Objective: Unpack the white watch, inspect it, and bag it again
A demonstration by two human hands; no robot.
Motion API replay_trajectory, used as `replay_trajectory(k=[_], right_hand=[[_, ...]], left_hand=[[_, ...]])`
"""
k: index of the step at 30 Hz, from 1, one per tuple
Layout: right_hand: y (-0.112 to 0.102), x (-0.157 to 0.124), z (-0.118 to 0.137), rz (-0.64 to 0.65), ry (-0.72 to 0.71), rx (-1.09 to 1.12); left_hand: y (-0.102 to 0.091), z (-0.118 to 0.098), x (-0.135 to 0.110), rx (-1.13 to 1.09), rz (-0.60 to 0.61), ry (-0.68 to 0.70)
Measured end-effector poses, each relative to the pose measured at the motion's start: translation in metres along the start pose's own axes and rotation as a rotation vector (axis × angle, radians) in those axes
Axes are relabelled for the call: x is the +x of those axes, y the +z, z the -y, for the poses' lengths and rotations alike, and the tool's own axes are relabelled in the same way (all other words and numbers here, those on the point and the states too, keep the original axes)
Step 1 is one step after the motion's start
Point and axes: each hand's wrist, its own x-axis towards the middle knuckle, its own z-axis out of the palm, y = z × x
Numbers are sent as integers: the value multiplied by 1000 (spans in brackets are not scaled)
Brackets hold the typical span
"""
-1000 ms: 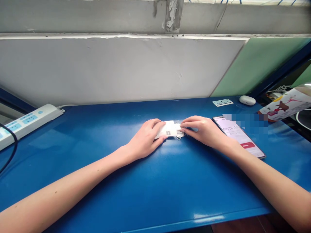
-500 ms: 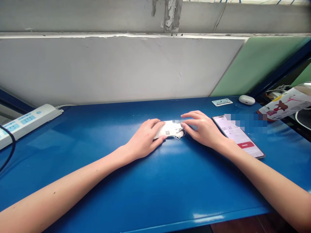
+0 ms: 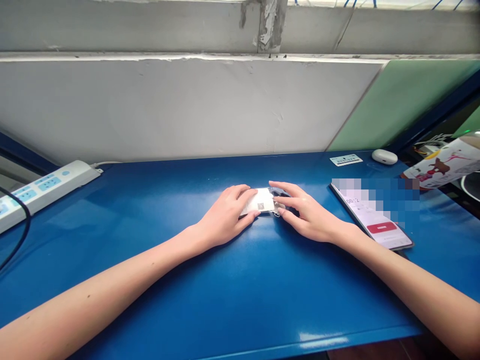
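Workshop bench: blue metal worktop (image 3: 240, 300), power strip (image 3: 45, 187), bare cracked wall (image 3: 187, 105).

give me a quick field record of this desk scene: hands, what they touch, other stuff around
left hand: flat on the left end of the small white packet, fingers curled over it
right hand: fingertips at the packet's right end
packet: lies on the blue table, code label facing up
phone: right of the right hand, screen lit
power strip: far left
earbud case: back right
card: beside the case
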Motion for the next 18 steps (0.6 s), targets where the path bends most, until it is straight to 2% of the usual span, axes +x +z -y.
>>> replay_trajectory(k=[7,9,14,18], right_hand=[[-1,2,-12,21,75,21],[-1,3,-14,-21,100,-12],[-3,7,-13,-237,183,-87],[-5,8,-11,-250,213,-110]], left_hand=[[3,2,3,65,84,8],[2,1,4,79,126,7],[-2,-3,6,121,228,-30],[-4,-4,6,138,282,-20]])
